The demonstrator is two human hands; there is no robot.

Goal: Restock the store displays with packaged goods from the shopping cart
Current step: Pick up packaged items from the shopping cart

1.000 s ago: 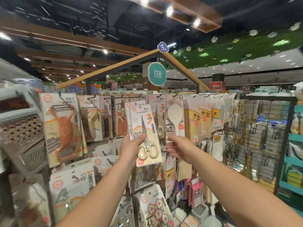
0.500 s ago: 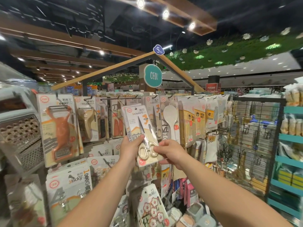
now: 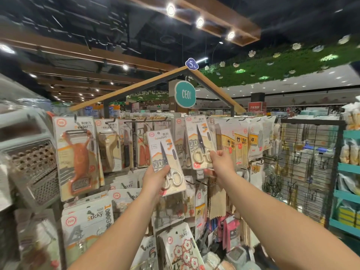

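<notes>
1. The left hand (image 3: 155, 177) grips the lower edge of one scissors pack (image 3: 165, 158), thumb across the front of the card and the other fingers behind it. The right hand (image 3: 221, 162) pinches the bottom corner of a second scissors pack (image 3: 199, 142), which it holds higher and further in, against the row of hanging goods.
2. Both packs are raised in front of the display rack (image 3: 148, 120); the second sits just above and to the right of the first. Whether it is already on a hook cannot be told.
3. Handling, as a judgement: each pack looks light and flat, a stiff card that may flex, under a smooth and likely slippery plastic blister. A grip low on the card leaves the top hang hole free for the hook.
4. Each card is white and tan with a red round logo, the word "Scissors", an orange mark, and dark blades above pale gold handles.
5. Left of the left hand hangs an orange peeler pack (image 3: 77, 156).
</notes>
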